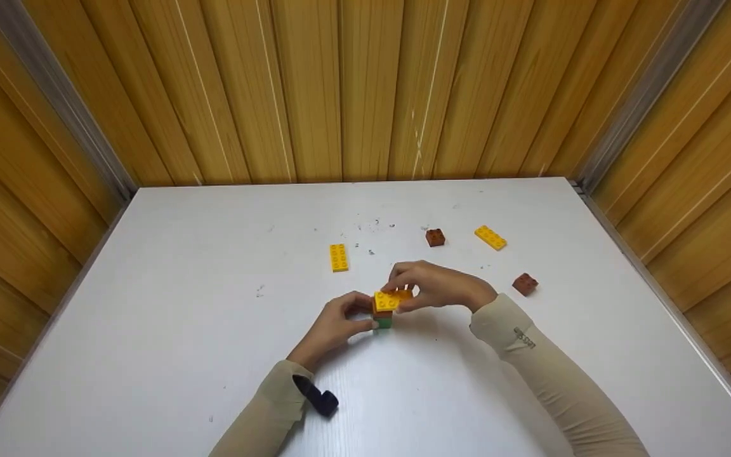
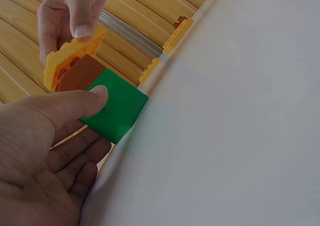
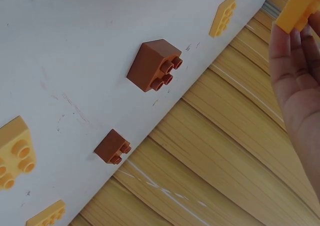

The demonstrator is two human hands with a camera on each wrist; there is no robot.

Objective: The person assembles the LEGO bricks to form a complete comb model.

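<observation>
A green brick stands on the white table with a brown brick stacked on it. My left hand holds this stack from the left, its thumb against the green brick. Above it, my right hand pinches a yellow plate brick between thumb and fingers. In the left wrist view, that plate sits at a slant over the brown brick, and brown studs show in the gap between them. Only part of my right hand and the plate's end appear at the right wrist view's edge.
Beyond my hands lie a yellow plate brick, a brown brick and a second yellow plate brick. Another brown brick lies right of my right wrist. Wood-patterned walls border the table's back and sides.
</observation>
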